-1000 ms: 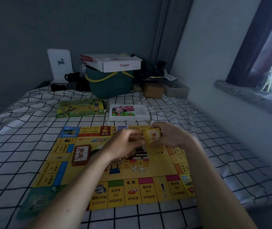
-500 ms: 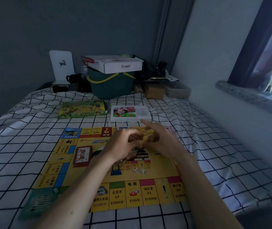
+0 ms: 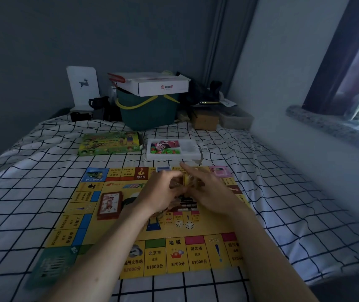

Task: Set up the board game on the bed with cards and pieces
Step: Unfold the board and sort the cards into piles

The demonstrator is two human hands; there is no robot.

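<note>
A yellow game board (image 3: 117, 234) lies flat on the checked bed sheet. Above its middle my left hand (image 3: 161, 192) and my right hand (image 3: 209, 192) meet around a small yellow card deck (image 3: 186, 179), both gripping it edge-on. My right index finger points forward. A red-backed card stack (image 3: 109, 205) lies on the board's left side. Two white dice (image 3: 184, 224) sit near the centre. A white tray (image 3: 192, 149) with coloured pieces stands beyond the board's far edge, with the green game box (image 3: 109, 143) to its left.
At the head of the bed stand a dark green basket (image 3: 148, 114) with a white carton (image 3: 152, 83) on top, a white deer sign (image 3: 83, 88), dark items and a brown box (image 3: 204, 120). A wall and a stone window sill (image 3: 331, 125) run along the right.
The yellow deck, held face-up a second ago, has turned edge-on between my hands. My right index finger has stretched forward. The camera has tilted slightly.
</note>
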